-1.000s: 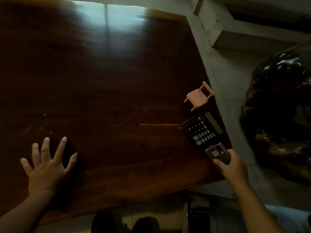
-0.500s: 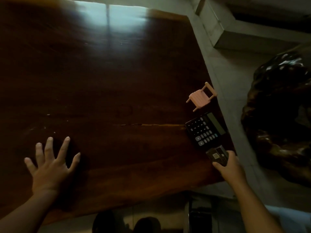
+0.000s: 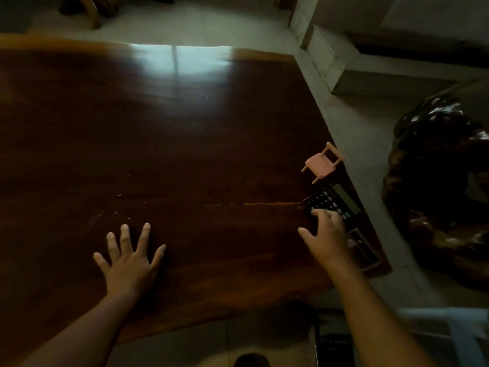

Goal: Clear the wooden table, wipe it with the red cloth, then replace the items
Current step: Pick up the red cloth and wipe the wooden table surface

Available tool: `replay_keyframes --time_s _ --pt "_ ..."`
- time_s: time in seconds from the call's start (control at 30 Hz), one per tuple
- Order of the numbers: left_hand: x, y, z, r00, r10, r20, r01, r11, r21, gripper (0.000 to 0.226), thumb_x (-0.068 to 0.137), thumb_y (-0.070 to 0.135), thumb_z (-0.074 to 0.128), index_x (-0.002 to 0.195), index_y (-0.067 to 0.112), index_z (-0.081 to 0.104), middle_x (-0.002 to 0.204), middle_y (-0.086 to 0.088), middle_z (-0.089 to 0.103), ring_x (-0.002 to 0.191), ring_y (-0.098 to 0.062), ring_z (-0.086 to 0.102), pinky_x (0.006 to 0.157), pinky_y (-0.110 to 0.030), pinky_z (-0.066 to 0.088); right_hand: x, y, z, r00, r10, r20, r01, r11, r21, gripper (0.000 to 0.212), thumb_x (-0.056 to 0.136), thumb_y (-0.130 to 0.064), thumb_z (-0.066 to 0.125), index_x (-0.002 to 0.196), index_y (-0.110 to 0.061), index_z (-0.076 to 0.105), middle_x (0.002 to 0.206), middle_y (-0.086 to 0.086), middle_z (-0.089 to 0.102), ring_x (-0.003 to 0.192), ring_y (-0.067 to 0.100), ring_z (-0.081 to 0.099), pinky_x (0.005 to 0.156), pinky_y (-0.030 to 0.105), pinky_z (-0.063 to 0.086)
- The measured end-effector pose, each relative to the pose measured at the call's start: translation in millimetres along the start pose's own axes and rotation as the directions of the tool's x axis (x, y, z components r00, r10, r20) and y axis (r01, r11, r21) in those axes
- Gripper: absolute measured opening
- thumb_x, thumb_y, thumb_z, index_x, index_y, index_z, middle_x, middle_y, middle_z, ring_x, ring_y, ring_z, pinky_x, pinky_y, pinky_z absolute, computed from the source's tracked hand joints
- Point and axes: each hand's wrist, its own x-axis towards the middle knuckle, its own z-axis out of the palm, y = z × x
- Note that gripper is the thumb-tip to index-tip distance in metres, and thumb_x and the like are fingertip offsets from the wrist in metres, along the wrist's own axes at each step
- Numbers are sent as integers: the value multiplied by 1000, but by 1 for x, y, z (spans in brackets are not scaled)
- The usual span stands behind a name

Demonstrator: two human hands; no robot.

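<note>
The dark wooden table fills most of the view. Near its right edge a small pink toy chair lies tipped over. Just in front of it lies a black calculator. A dark card-like item lies flat near the right front corner. My right hand hovers over the calculator's lower part with fingers spread, covering some keys; whether it touches them is unclear. My left hand rests flat on the table, fingers apart, holding nothing. No red cloth is in view.
A large dark glossy carved wooden piece stands on the floor right of the table. A pale stone step sits at the back right. A light blue object is at the bottom right.
My right hand has let go of the dark card-like item, which now lies on the table, and has moved left and forward over the calculator. My left hand stays spread on the table.
</note>
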Motion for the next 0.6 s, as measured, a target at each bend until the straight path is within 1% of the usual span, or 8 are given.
replay_keyframes --time_s 0.07,0.13,0.17,0.23,0.3,0.4,0.53,0.6 --pt "4 1 -20 993 9 117 -12 1000 28 74 81 78 20 144 51 -8 161 -5 -4 145 -35 -2 110 -64 10 -9 -22 -5 997 -61 54 60 998 28 47 86 -36 69 128 -24 52 130 3 45 116 18 47 81 26 43" --pt "-1 6 -55 986 76 148 -81 996 30 68 87 70 26 147 40 18 156 -8 22 140 -32 26 105 -57 34 -20 -45 -20 987 -121 110 113 991 72 40 87 -36 68 124 -26 54 120 -3 53 106 11 53 72 19 44" --pt "-7 9 -76 985 141 102 -143 990 14 64 90 66 29 144 33 31 149 -8 38 131 -27 42 98 -49 44 -26 -56 -30 980 -137 141 123 987 102 38 88 -37 67 123 -26 55 114 -5 56 102 9 56 70 18 44" --pt "-20 19 -116 967 246 -64 -251 965 -79 54 93 57 36 132 23 50 125 -7 61 108 -20 60 80 -38 51 -34 -77 -53 967 -174 188 147 978 150 36 90 -40 64 122 -27 54 106 -8 60 95 5 59 69 19 48" --pt "-39 30 -159 944 289 -159 -319 923 -214 44 94 48 45 121 16 59 107 -6 69 91 -19 65 72 -35 52 -43 -99 -82 959 -221 176 189 965 182 36 91 -43 61 123 -27 54 101 -11 60 91 2 59 69 20 49" --pt "-69 43 -229 897 387 -215 -439 836 -328 32 92 35 58 117 15 63 101 -5 71 85 -16 67 75 -36 56 -63 -132 -134 952 -285 111 251 936 247 36 92 -49 57 120 -26 55 94 -16 59 87 1 60 66 17 48" --pt "-112 53 -295 816 537 -215 -577 726 -375 27 88 28 66 113 19 67 100 -3 71 82 -14 67 72 -30 55 -95 -160 -191 936 -350 31 329 904 275 39 93 -58 48 115 -28 58 92 -16 62 89 -1 61 66 13 40" --pt "-126 55 -316 754 589 -291 -657 668 -349 25 86 30 69 110 24 68 95 2 72 77 -6 66 68 -24 53 -109 -164 -212 929 -369 -38 366 895 256 40 91 -61 47 115 -30 57 91 -18 63 86 -6 59 66 12 39"
